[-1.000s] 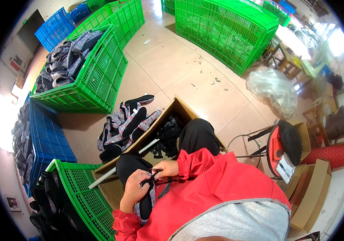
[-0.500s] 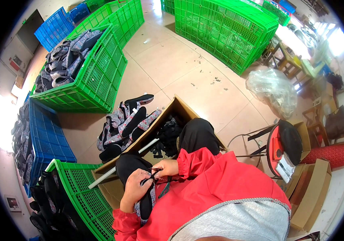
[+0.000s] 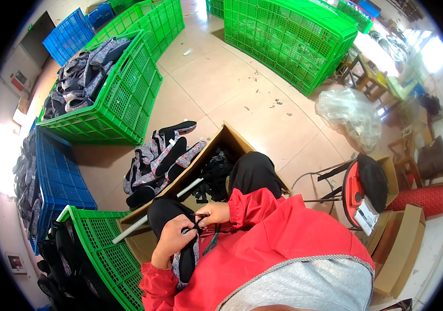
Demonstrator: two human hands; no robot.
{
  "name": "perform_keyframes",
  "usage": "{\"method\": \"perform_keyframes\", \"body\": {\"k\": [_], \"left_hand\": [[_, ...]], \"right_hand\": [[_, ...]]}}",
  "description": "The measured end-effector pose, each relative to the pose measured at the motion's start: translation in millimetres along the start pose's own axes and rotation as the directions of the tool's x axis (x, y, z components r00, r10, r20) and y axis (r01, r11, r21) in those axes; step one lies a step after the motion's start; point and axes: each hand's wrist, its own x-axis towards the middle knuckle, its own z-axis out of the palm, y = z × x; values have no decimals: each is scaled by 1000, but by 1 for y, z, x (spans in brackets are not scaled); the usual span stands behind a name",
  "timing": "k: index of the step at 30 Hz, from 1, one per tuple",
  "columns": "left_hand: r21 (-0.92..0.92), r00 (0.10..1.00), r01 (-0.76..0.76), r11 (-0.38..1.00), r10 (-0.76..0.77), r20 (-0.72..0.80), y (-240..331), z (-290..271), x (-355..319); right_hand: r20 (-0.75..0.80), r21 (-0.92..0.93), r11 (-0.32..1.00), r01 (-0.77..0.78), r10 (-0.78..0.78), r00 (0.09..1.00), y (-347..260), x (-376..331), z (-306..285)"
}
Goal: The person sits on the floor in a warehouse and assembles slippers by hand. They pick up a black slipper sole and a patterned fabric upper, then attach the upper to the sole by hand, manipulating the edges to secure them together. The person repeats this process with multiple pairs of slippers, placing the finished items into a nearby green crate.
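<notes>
My left hand and my right hand meet over my lap, fingers pinched together on a thin black strap. The strap lies at the upper end of a grey floral and black padded fabric piece, long and shoe-like, which rests along my left thigh under my left hand. My fingers partly hide the strap, so how it joins the piece cannot be made out. Between my knees, an open cardboard box contains a heap of small black strap pieces.
Similar floral pieces lie piled on the floor beyond the box. A white rod crosses the box's left side. Green crates, a blue crate, and a round stool stand around me. Clear plastic bags lie at right.
My left hand has shifted slightly down and left, and its fingers are bent more closely at the strap. My right hand stays nearly in place. The view has moved slightly.
</notes>
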Motion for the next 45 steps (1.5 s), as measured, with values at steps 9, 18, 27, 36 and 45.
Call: {"method": "perform_keyframes", "body": {"k": [9,18,27,36,45], "left_hand": [[-13,995,58,998,-59,-75,-1,8,-2],[-3,991,62,998,-62,-119,0,12,-2],[-132,961,184,974,-206,-182,-4,17,-1],[-272,938,200,941,-264,-224,-32,19,-3],[-617,841,416,669,-541,-20,-28,6,-8]], "right_hand": [[-18,15,999,-40,40,999,-8,-2,-1],[-11,26,998,-50,50,999,-7,-1,-2],[-105,134,976,-173,187,977,-27,-13,-14],[-254,326,921,-214,304,918,-27,-25,-27],[-22,207,978,-20,25,999,-25,-38,3]]}}
